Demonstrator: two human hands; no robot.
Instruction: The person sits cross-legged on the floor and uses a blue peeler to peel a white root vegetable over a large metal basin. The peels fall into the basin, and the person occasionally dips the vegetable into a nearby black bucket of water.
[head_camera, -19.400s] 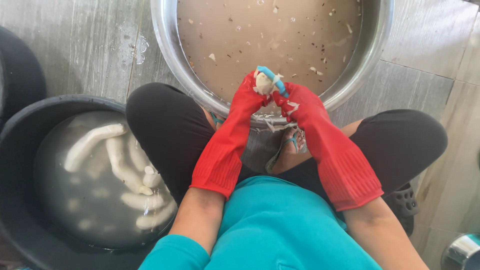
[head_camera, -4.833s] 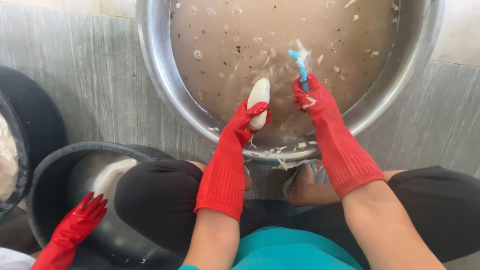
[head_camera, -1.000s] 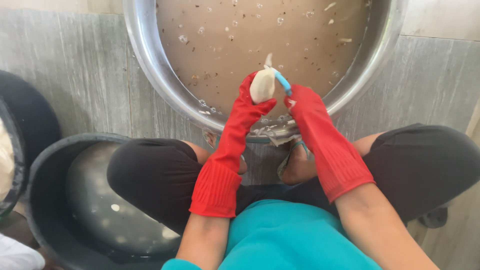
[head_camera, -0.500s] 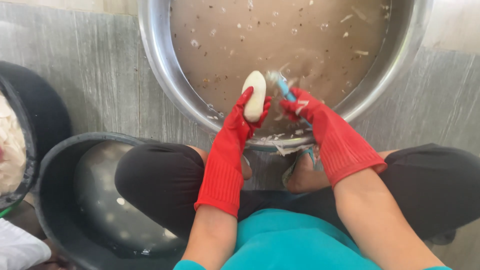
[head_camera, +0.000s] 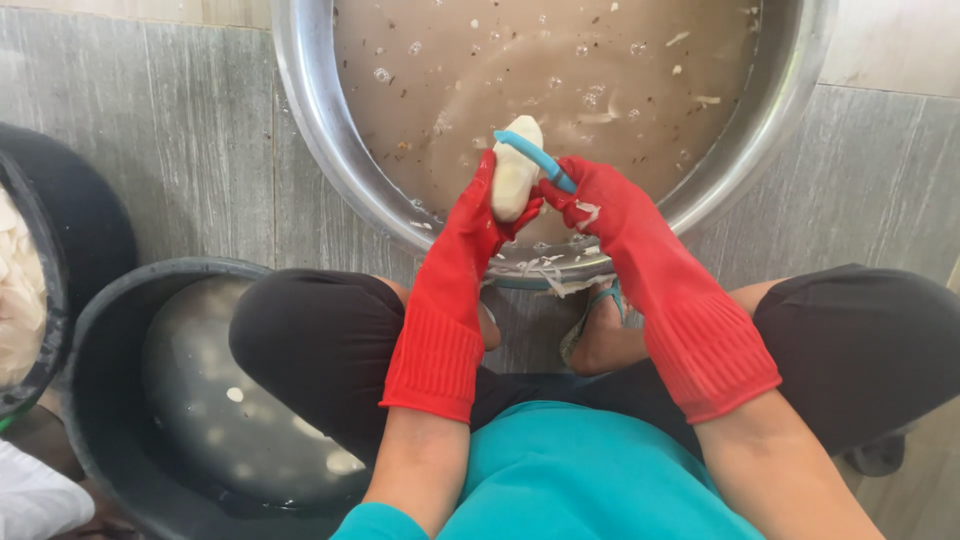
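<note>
so, head view: left hand (head_camera: 485, 215) in a long red rubber glove is closed round the lower half of a pale, peeled, oblong root vegetable (head_camera: 515, 170), holding it upright over the near rim of a big round steel basin (head_camera: 310, 110). right hand (head_camera: 600, 205), same kind of red glove, is clamped on a light-blue plastic peeler (head_camera: 530, 155); its curved head lies across the top of the veg, touching it, just above the left-hand grip. behind both grips the basin holds murky brown water w/ bits of peel floating. pale peel shreds (head_camera: 545, 272) hang on the rim right below the hands, a few stuck to the right glove. below the grips: black-trousered knees either side, a bare foot in a sandal (head_camera: 600, 335) under the right wrist, teal shirt nearest the cam. down-left of the left hand, well apart, a dark round tub (head_camera: 105, 330) w/ cloudy water; further left a 2nd black tub (head_camera: 95, 215) w/ whitish stuff inside. grey tile floor all round.
</note>
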